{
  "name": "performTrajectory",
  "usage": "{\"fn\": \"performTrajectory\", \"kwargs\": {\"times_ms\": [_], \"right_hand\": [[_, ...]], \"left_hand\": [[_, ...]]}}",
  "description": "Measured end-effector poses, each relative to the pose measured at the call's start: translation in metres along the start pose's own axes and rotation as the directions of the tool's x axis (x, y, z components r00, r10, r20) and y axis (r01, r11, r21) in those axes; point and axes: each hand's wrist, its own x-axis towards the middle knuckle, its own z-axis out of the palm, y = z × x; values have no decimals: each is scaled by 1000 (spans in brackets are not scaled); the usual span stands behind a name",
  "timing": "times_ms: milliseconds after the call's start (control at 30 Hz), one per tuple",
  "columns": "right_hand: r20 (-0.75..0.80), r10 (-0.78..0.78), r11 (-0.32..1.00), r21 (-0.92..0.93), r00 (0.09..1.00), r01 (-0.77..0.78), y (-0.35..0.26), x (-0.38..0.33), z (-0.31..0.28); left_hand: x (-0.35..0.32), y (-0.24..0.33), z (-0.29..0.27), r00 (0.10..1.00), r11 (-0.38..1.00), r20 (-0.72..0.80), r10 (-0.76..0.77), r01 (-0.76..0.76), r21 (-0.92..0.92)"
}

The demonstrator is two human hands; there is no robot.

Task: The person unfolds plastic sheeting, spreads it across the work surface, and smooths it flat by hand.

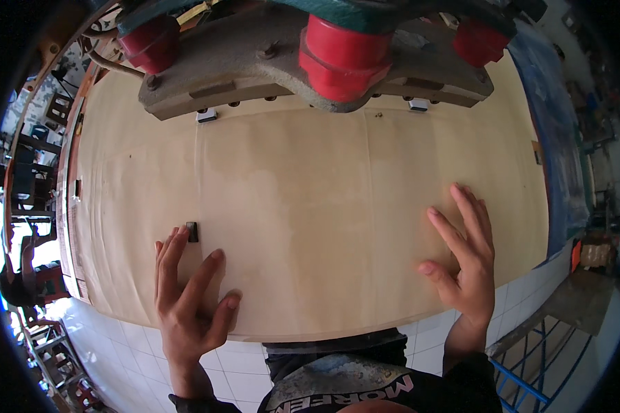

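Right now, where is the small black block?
In the head view, the small black block lies left of centre on the pale sheet, beside the left hand, just right of its middle fingertip.

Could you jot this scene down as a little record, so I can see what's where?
Surface: large, smooth, pale tan sheet
Left hand: fingers spread, a fingertip at a small dark rectangular block; contact unclear
Right hand: fingers spread at the sheet's right, holding nothing
Beyond the hands: grey-brown metal-looking plate with red cylindrical fittings
Floor: white square tiles
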Motion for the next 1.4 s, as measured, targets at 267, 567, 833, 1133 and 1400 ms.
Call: {"fn": "performTrajectory", "kwargs": {"times_ms": [267, 567, 833, 1133, 1400], "right_hand": [[-33, -37, 999, 23, 999, 38, 1, 2, 1], [-27, -54, 998, 31, 998, 55, -1, 0, 4], [-10, -11, 1000, 20, 1000, 11, -8, 2, 8], [9, -30, 1000, -1, 1000, 30, -7, 2, 7], [6, -30, 1000, -10, 1000, 30, -9, 2, 3]], "left_hand": [[1, -1, -3, 1000, 999, -12, -10, 10, -48], [1, -8, -5, 1000, 998, -10, 3, -3, -69], [-1, -15, -10, 999, 995, 4, 43, -42, -90], [-2, -20, -11, 997, 986, 10, 70, -68, -154], [-1, -20, -12, 997, 983, -3, 79, -79, -166]]}}
